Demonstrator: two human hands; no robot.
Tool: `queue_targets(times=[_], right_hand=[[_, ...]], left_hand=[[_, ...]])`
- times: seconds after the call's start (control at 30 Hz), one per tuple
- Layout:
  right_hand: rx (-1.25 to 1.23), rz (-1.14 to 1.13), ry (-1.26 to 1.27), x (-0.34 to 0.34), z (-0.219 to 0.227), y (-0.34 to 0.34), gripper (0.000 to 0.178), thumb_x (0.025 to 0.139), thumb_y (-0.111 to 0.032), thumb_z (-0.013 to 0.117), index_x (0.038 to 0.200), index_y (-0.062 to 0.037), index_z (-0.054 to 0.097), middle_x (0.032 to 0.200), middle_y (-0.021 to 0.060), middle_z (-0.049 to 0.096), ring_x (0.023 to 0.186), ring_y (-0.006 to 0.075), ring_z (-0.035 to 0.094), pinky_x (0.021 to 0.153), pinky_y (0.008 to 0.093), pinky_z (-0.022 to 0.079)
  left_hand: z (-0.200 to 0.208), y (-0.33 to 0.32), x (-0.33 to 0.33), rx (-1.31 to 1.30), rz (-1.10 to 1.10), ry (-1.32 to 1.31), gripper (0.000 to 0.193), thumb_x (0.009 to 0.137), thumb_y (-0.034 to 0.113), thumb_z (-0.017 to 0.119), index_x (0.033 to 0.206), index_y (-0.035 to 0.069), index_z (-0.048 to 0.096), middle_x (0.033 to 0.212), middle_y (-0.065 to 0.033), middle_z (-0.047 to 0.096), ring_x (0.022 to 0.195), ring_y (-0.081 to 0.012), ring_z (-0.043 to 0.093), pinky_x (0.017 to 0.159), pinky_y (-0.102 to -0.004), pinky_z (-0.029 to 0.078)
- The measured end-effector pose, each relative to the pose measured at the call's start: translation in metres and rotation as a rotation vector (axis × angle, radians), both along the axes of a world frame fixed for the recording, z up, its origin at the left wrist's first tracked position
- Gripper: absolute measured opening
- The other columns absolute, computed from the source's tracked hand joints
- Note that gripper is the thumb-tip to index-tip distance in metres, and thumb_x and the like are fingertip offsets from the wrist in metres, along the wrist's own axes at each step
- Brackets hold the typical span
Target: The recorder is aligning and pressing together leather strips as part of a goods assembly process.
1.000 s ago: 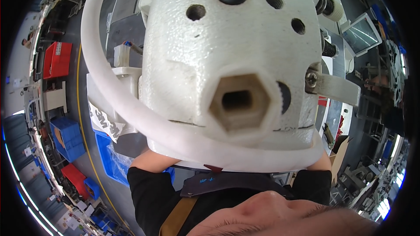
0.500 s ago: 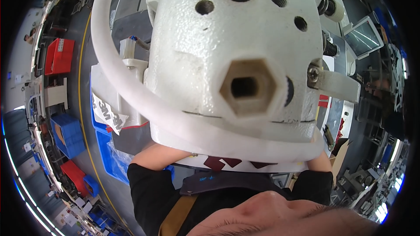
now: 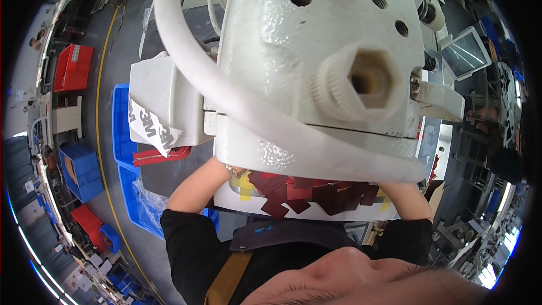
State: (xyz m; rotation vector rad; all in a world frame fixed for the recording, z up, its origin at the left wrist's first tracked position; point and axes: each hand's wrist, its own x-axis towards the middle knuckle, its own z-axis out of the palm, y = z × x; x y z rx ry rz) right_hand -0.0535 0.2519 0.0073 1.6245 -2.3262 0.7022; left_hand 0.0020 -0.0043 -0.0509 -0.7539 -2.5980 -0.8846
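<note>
Two bare hands: hidden behind the white-painted metal machine head; cannot tell whether the fingers are clenched, released or grasping.
Dark-red flat pieces: overlap on the white tabletop, between the two forearms, partly covered by the machine head.
Left forearm: extends from a black short sleeve to the machine head's lower edge; a metallic band shows at the wrist, near a yellow patch.
Right forearm: reaches the same edge, near its right end.
White flexible hose: curves across the front of the machine head.
White plastic hexagonal fitting: projects from the machine head, socket visible.
Left side: a red strip lies beside two blue plastic bins; the nearer bin holds clear plastic film.
</note>
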Motion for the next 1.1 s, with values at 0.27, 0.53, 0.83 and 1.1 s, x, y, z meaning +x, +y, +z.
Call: queue_targets(times=[0.27,0.53,0.83,1.1], right_hand=[[0.017,-0.021,0.038,0.001,-0.005,0.005,0.019,0.064,-0.014,0.056,0.078,-0.0045,0.064,0.093,0.0085,0.066,0.091,0.0222,0.062,0.087,0.0416,0.044],[-0.041,-0.053,0.034,0.003,-0.006,0.000,0.021,0.063,-0.017,0.058,0.079,-0.0041,0.064,0.089,0.0081,0.065,0.088,0.0223,0.062,0.087,0.0415,0.043],[0.085,-0.076,-0.005,0.008,-0.007,0.007,0.023,0.065,-0.013,0.062,0.087,-0.0070,0.065,0.091,0.0064,0.064,0.090,0.0229,0.062,0.090,0.0442,0.041],[0.066,-0.333,-0.128,0.038,0.001,-0.021,0.030,0.075,-0.017,0.070,0.103,-0.0091,0.065,0.101,0.0030,0.062,0.094,0.0232,0.059,0.093,0.0470,0.038]], left_hand=[[0.010,-0.019,0.006,0.160,-0.037,-0.535,0.047,0.090,0.036,0.057,0.128,0.008,0.053,0.124,-0.0096,0.058,0.112,-0.0232,0.056,0.097,-0.0361,0.044],[0.007,-0.013,0.010,0.073,-0.082,-0.477,0.042,0.093,0.026,0.054,0.132,0.011,0.051,0.130,-0.0075,0.056,0.118,-0.0237,0.054,0.101,-0.0368,0.042],[0.044,0.010,-0.002,0.109,-0.079,-0.384,0.034,0.089,0.018,0.055,0.121,0.006,0.060,0.122,-0.0129,0.060,0.113,-0.0283,0.056,0.099,-0.0404,0.042],[0.051,0.008,0.001,-0.404,-0.105,-0.022,0.027,0.083,0.015,0.059,0.108,0.008,0.065,0.109,-0.0101,0.064,0.107,-0.0253,0.059,0.091,-0.0376,0.047]])
